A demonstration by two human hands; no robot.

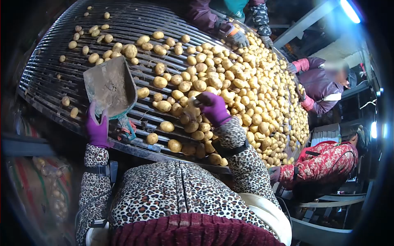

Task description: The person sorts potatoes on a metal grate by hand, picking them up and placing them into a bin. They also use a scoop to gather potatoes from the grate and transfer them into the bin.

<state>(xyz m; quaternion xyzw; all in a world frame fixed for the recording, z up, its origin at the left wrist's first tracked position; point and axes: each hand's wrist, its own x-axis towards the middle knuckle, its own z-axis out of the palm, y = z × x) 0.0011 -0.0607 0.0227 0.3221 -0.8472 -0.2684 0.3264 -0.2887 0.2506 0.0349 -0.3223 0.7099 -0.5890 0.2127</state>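
My left hand point(97, 128), in a purple glove, grips the lower left corner of a dirty scoop point(111, 86). The pan is caked with dried soil, and its teal handle with a red part points toward me. My right hand point(214, 108), also gloved in purple, is bent over the near side of the potato pile point(250, 94). Its fingers are closed around a potato point(191, 109) that is blurred and partly hidden. Several loose potatoes point(166, 126) lie just below that hand on the bars.
A slatted metal conveyor point(49, 82) carries the potatoes, its near rail in front of me. Other people work at the far and right sides: a grey-gloved hand point(238, 37), a purple sleeve point(318, 67), a red floral sleeve point(308, 172). A mesh sack point(53, 188) stands lower left.
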